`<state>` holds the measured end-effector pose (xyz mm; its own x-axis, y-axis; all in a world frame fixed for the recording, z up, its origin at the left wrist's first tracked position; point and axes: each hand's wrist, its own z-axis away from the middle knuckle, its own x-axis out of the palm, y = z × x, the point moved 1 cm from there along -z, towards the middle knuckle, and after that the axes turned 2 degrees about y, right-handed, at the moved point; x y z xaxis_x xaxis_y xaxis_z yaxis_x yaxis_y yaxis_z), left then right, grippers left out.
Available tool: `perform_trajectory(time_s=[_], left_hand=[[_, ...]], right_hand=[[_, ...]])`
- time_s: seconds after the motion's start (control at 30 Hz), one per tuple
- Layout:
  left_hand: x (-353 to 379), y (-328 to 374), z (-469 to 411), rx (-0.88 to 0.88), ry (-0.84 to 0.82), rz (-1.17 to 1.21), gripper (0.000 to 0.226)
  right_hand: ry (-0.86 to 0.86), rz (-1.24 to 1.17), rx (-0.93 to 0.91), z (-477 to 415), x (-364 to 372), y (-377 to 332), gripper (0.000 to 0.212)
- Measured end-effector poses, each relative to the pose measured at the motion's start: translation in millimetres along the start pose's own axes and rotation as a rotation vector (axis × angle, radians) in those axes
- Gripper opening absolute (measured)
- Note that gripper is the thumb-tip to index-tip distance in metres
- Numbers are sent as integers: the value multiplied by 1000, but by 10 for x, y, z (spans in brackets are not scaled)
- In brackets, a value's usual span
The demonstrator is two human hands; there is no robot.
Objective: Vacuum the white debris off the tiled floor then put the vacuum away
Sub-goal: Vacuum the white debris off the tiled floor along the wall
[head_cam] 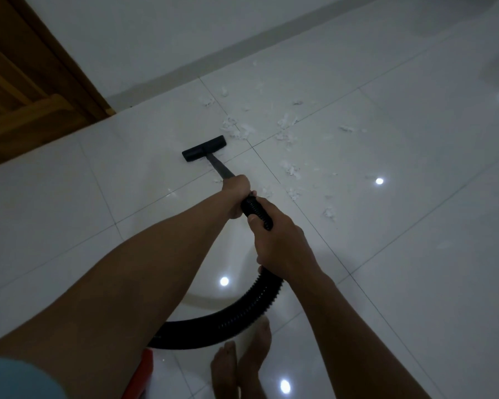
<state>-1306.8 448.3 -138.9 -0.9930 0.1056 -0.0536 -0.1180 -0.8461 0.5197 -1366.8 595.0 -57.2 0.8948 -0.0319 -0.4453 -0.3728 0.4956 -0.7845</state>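
Observation:
A black vacuum floor nozzle (204,148) rests flat on the white tiled floor (386,226), just left of scattered white debris (285,133). Its dark wand (221,167) runs back to my left hand (236,194), which grips the wand's upper end. My right hand (277,240) is closed around the black ribbed hose (257,210) just behind it. The hose (236,318) loops down and left to a red vacuum body (140,375), mostly hidden behind my left arm.
A wooden door (26,82) stands at the far left, beside a white wall with a grey skirting (213,59). My bare feet (239,367) stand at the bottom centre. Ceiling lights reflect off the glossy tiles.

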Motion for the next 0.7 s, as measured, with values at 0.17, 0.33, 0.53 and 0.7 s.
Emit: perform_trajectory(time_s=[0.17,0.33,0.53,0.7], left_hand=[[0,-110,75,14,4,-13,39],[91,-198,131,11,11,-19,41],[275,-301,232,29,36,3,45],[401,-391,333,31,56,14,45]], right_hand=[[8,-16,-21,161,-3,47,47],[11,-21,-30,249,-90,132,47],[-32,-60,-3,386,-289,236,49],[-51,-57,29,460,-403,346,50]])
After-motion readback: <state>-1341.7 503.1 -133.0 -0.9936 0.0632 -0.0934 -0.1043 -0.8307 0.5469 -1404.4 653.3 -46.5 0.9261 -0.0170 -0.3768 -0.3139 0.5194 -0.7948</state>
